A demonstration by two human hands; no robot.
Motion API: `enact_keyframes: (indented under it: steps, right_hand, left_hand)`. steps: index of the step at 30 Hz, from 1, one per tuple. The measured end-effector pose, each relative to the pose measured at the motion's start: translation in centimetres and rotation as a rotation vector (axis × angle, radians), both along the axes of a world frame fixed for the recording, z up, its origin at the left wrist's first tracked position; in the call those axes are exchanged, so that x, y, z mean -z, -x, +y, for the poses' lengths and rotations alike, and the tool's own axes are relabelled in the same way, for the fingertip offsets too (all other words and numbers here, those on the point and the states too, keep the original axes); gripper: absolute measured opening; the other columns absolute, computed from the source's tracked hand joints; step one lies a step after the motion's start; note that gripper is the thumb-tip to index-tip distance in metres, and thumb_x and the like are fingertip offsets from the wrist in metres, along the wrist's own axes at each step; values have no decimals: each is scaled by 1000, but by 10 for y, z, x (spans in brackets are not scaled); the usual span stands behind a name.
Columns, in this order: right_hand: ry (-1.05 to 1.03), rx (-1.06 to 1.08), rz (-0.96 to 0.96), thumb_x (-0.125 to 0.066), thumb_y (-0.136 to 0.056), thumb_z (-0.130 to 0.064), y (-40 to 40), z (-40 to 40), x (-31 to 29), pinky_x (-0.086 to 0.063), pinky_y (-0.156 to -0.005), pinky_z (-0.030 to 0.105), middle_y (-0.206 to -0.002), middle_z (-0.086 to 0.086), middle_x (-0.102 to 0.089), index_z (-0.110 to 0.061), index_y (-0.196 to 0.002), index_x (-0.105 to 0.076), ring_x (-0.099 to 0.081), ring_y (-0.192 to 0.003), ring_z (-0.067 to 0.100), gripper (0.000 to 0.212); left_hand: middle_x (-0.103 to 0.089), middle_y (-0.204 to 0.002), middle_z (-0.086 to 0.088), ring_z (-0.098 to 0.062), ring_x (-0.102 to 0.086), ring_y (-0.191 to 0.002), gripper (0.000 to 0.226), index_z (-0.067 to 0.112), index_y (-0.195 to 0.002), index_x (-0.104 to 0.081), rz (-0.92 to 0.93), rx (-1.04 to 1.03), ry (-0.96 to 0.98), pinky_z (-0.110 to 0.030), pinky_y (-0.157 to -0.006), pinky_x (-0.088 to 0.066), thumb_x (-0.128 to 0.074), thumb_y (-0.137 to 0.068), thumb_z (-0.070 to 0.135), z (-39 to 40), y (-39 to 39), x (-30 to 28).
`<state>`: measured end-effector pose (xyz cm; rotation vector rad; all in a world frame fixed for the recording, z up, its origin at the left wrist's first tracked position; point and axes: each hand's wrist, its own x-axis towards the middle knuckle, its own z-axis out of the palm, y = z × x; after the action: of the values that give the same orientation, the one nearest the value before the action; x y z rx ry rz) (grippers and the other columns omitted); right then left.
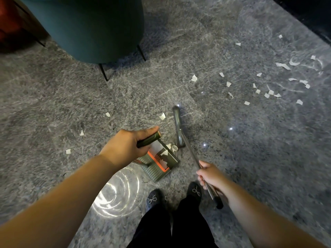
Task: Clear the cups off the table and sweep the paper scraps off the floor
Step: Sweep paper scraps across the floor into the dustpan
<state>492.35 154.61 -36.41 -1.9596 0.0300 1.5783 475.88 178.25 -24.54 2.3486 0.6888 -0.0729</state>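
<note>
— What do the paper scraps point(268, 86) look like?
— Small, white, torn; scattered over the grey stone floor point(232, 158), mostly far right. A few lie in the dustpan point(161, 165).
— And the hands?
— The left hand point(125, 145) grips the dustpan's handle; the right hand point(207, 174) holds the broom point(179, 129) by its pole.
— The room?
— A teal chair point(89, 27) stands behind.

Head view, looking steeply down

One wide-angle camera at head height faces forward and down at the floor point(232, 158), both forearms reaching in from the bottom edge, feet directly beneath.
</note>
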Motion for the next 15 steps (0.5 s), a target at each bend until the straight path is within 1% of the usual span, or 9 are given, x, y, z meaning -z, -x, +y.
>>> enact_keyframes:
  steps: [2, 4, 5, 7, 9, 12, 13, 15]
  right_hand:
    - [10, 56, 82, -40, -96, 0, 1, 6, 14, -39, -41, 25, -59, 5, -48, -28, -147, -30, -45, -45, 14, 59]
    - [48, 166, 186, -37, -98, -1, 2, 7, 27, -38, -40, 23, -58, 5, -46, -35, -135, -38, -44, -42, 13, 50]
    - [74, 215, 222, -34, -98, -1, 3, 7, 31, -36, -39, 20, -57, 5, -44, -39, -128, -39, -41, -40, 12, 48]
    - [101, 278, 251, -30, -99, -3, 3, 5, 36, -31, -37, 15, -54, 2, -37, -41, -127, -38, -35, -36, 10, 48]
    - [123, 255, 218, -27, -100, -6, 8, 3, 35, -27, -36, 12, -49, -1, -32, -39, -122, -40, -31, -32, 8, 42]
    - [167, 171, 176, -29, -102, -15, 22, -2, 29, -25, -36, 11, -42, -4, -31, -27, -106, -45, -29, -29, 7, 20]
    - [169, 152, 178, -30, -103, -17, 26, -4, 25, -24, -37, 10, -41, -4, -30, -23, -100, -44, -28, -29, 7, 16]
    - [158, 121, 177, -32, -104, -18, 32, -11, 18, -24, -38, 10, -43, -3, -28, -18, -93, -42, -26, -28, 7, 15]
  left_hand:
    - [-72, -92, 11, -5, -65, -73, 82, 86, -110, -23, -11, 9, 2, -21, -68, -52, -72, -82, 26, 0, 0, 1]
    - [-72, -93, 13, -5, -64, -74, 79, 83, -112, -29, -21, -2, 31, -21, -69, -53, -72, -82, 25, 1, 1, 1]
    - [-71, -92, 16, -2, -63, -72, 77, 82, -112, -32, -23, -12, 42, -20, -69, -52, -73, -82, 24, 3, 2, 1]
    - [-71, -91, 19, 5, -60, -68, 76, 79, -114, -34, -24, -15, 52, -19, -70, -52, -74, -81, 23, 6, 4, 2]
    - [-72, -94, 14, 1, -63, -71, 77, 78, -116, -33, -18, -9, 41, -21, -72, -53, -74, -81, 24, 7, 4, 3]
    - [-73, -92, 12, -5, -64, -71, 78, 80, -114, -32, -19, -18, 34, -20, -69, -52, -74, -81, 23, 8, 1, 3]
    - [-73, -90, 11, -6, -64, -70, 78, 80, -114, -32, -12, -18, 29, -22, -69, -53, -74, -81, 24, 7, 0, 2]
    - [-73, -89, 8, -8, -65, -69, 78, 82, -114, -29, 8, -20, 13, -30, -71, -55, -74, -82, 27, 5, -3, -1]
